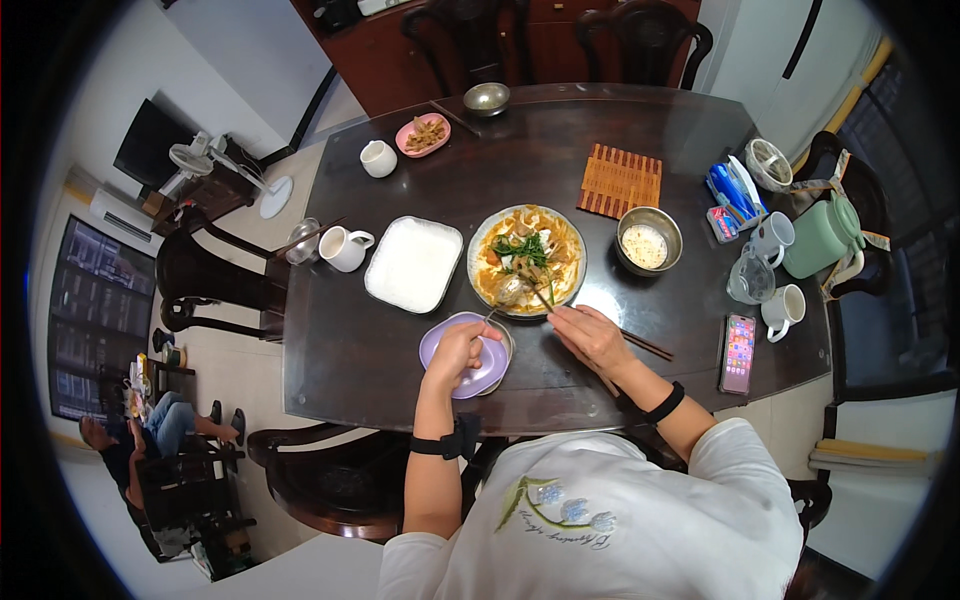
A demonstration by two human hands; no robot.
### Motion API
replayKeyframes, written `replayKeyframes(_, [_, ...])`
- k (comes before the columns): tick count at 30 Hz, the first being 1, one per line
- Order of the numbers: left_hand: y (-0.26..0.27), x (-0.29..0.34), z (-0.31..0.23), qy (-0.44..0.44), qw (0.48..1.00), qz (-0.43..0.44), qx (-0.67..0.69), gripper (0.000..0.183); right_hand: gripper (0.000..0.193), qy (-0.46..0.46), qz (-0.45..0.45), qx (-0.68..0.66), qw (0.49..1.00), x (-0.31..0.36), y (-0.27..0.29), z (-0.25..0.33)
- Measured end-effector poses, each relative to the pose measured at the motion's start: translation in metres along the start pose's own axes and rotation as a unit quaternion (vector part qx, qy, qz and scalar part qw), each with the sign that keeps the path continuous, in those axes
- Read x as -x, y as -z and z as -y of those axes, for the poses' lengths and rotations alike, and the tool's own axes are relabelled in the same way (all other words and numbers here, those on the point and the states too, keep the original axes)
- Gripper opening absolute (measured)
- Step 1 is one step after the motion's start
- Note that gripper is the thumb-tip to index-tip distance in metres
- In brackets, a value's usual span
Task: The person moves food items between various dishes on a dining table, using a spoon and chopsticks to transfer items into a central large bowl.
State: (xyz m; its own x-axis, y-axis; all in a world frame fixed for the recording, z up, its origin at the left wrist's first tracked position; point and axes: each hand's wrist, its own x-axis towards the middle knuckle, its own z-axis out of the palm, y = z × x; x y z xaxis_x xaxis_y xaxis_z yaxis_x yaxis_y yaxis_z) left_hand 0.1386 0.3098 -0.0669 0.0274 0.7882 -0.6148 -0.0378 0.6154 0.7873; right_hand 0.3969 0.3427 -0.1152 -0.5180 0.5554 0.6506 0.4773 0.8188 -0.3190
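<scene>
In front of me stands a round plate of cooked food [484, 228] topped with chopped greens. My left hand [460, 352], closed round the handle of a metal spoon [512, 291], hovers over a purple oval dish [433, 348]. The spoon's bowl lies at the near edge of the food. Chopsticks [541, 297] are gripped in my right hand [592, 340], their tips close to the spoon and their back ends pointing toward me. Under the purple dish the rim of another pale dish shows at its right side.
Left of the plate is a white rectangular dish [414, 265]; to its right, a metal bowl [648, 242] with pale food. Chopsticks [647, 345] lie beside my right hand. Mugs [783, 312], a phone [737, 354] and a green jug [822, 238] line the right. A person [130, 450] sits far left.
</scene>
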Motion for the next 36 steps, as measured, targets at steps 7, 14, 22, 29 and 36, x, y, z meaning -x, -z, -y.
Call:
replayKeyframes(7, [-0.004, 0.000, 0.001, -0.014, 1.000, -0.007, -0.005, 0.032, 0.030, 0.045, 0.017, -0.036, 0.998, 0.006, -0.016, 0.010])
replayKeyframes(14, [-0.001, -0.003, 0.004, -0.015, 1.000, -0.004, -0.016, 0.031, 0.031, 0.016, 0.019, -0.008, 1.000, 0.007, -0.007, -0.002])
replayKeyframes(22, [-0.002, -0.003, 0.004, -0.016, 1.000, -0.007, -0.019, 0.030, 0.028, 0.080, 0.032, -0.034, 0.996, 0.001, -0.008, 0.004])
replayKeyframes(29, [0.004, -0.010, 0.014, -0.037, 0.997, -0.029, -0.061, 0.031, 0.024, -0.060, -0.018, -0.065, 0.996, -0.002, 0.003, -0.010])
replayKeyframes(36, [-0.023, -0.025, 0.012, -0.201, 0.966, -0.140, -0.081, 0.031, 0.019, -0.340, -0.095, -0.161, 0.922, -0.032, 0.012, -0.020])
